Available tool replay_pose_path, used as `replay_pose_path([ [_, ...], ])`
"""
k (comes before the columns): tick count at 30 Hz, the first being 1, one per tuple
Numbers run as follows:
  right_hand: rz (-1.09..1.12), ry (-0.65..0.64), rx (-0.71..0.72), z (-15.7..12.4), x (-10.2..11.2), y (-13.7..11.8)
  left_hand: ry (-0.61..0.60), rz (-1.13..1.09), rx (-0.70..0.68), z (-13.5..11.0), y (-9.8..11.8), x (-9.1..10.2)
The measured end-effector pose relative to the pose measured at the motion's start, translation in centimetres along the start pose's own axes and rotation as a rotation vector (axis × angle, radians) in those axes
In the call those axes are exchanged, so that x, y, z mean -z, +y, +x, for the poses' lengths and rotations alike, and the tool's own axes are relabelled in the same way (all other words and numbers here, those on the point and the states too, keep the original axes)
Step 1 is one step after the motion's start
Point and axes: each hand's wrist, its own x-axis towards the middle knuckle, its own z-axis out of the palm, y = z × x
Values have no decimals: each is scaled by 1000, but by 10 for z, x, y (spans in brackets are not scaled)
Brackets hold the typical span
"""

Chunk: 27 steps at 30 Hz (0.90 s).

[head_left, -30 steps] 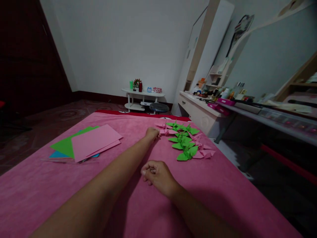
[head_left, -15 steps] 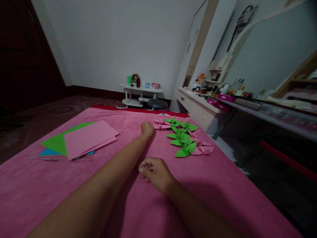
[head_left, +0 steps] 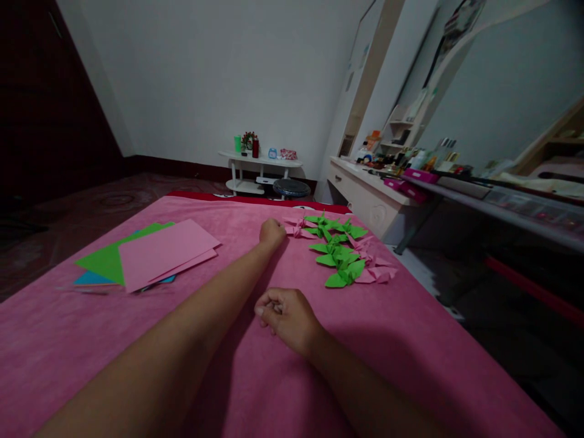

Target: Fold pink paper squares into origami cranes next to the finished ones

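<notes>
Pink cloth (head_left: 420, 353) gives the loosely closed right hand (head_left: 287, 317) edgeward room; left hand (head_left: 272, 232), beside pink cranes (head_left: 298, 230), its grip unclear.

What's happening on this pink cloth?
A person's left hand is stretched forward beside the far pink folded paper figures; whether it touches one, I can't tell. The right hand is nearer the body, fingers loosely curled, with nothing visible in it. Green folded figures cluster with more pink ones on the right side of the pink cloth. Flat paper sheets, pink, green and blue, overlap on the left.
</notes>
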Motion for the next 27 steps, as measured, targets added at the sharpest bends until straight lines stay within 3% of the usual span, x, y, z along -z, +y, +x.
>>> replay_pose_path([
  [12, -89, 16, -14, -1, -1, -6, -48, -134, 77, 2, 1, -18],
  [27, -27, -4, 21, -2, 1, -5, 62, -155, 31, -15, -3, 0],
])
